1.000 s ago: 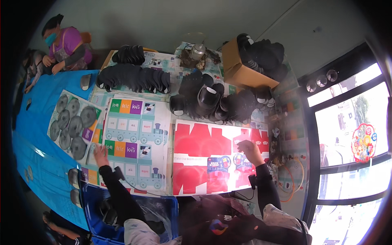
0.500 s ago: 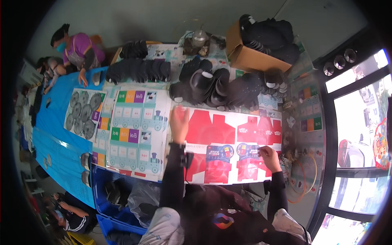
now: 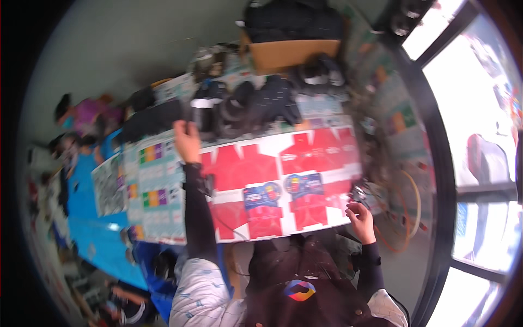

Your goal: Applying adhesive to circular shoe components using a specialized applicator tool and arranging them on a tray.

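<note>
My left hand (image 3: 187, 143) is raised over the far left corner of a red-and-white printed sheet (image 3: 239, 163), fingers up and apart with nothing visible in them. It is nearest to a row of dark, curved padded pieces (image 3: 151, 121), blurred by motion; I cannot tell whether it touches them. My right hand (image 3: 361, 222) hovers at the sheet's near right corner with its fingers curled in a pinch; whatever they hold, if anything, is too small to make out. Two blue printed labels (image 3: 261, 195) show on the sheet's near half.
More dark pieces (image 3: 272, 101) lie in stacks behind the sheet. A cardboard box (image 3: 294, 54) full of dark pieces stands at the back. To the left are a colourful printed sheet (image 3: 158, 169), a blue-covered table (image 3: 92, 191) and other people. An orange hose (image 3: 406, 240) hangs at the right.
The view has swung, shifting the scene left and tilting it. My left hand has moved toward the dark pieces at the far left; my right hand has moved off the sheet to its near right corner.
</note>
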`<state>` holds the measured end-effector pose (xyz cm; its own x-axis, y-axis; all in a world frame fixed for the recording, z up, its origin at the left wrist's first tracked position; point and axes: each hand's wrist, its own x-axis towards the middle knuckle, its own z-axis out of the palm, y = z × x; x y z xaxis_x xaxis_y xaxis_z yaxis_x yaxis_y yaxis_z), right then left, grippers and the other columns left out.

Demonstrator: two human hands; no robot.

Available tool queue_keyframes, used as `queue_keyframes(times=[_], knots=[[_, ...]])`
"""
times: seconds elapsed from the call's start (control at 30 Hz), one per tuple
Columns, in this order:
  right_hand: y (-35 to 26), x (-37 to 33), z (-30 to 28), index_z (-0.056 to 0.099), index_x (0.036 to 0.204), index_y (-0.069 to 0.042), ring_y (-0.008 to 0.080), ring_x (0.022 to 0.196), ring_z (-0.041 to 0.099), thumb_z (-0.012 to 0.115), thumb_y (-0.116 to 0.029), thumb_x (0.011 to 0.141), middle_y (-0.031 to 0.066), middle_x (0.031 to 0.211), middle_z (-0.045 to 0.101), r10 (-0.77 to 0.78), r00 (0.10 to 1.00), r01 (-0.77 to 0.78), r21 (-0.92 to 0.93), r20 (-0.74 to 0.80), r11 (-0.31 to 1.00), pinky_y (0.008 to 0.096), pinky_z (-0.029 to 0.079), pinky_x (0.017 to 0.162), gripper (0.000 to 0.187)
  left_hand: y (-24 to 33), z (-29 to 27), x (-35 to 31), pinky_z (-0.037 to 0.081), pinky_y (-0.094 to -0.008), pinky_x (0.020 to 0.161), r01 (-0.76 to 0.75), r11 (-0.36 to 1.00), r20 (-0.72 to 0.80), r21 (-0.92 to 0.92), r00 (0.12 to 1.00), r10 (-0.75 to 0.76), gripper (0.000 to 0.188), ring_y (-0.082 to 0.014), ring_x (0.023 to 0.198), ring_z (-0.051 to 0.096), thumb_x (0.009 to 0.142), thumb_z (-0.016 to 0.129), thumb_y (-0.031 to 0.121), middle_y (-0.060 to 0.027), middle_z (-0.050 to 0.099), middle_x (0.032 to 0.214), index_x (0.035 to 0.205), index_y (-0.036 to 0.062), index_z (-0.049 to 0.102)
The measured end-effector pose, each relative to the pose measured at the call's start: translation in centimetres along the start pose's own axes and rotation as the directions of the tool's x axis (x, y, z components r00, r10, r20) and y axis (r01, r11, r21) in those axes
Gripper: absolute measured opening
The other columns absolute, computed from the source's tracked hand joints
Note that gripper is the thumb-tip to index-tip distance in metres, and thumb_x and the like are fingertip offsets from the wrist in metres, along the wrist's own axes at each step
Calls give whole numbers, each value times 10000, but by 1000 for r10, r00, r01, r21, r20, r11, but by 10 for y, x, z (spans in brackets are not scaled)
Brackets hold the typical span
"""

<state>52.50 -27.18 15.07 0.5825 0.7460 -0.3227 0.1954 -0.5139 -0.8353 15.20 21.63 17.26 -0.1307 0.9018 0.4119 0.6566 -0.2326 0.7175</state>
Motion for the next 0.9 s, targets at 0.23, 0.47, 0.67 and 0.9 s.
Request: queue_keyframes(times=[0.23,0.47,0.67,0.9], knots=[[-173,23,119,497,1436,26,195,1229,611,636,-83,1007,139,1339,627,-358,783,-165,726,509,668,369,523,1033,464,161,-87,-224,510,-303,700,214,939,267,-268,953,-141,256,-140,795,643,935,756,114,-71,662,877,1047,16,548],[-168,-6,170,676,1175,59,117,901,689,689,-25,942,115,1026,768,-333,882,63,617,333,784,297,562,820,248,161,-122,-266,566,-430,797,261,941,482,-215,866,-131,390,-396,923,733,1029,609,283,-246,737,1008,1266,-26,628],[-128,-20,205,632,955,3,358,873,608,791,-194,836,161,894,626,-566,821,536,243,70,808,455,499,763,280,167,-140,-294,569,-464,732,185,980,238,-71,958,-163,301,-444,871,708,1018,602,250,-263,719,955,1156,-7,675],[-117,-61,209,646,878,-29,387,869,621,796,-247,796,163,884,623,-479,877,478,-27,-48,878,499,488,725,277,136,-157,-331,543,-524,721,65,997,284,-39,957,-52,267,-480,878,678,996,624,225,-283,700,919,1085,-24,662]])
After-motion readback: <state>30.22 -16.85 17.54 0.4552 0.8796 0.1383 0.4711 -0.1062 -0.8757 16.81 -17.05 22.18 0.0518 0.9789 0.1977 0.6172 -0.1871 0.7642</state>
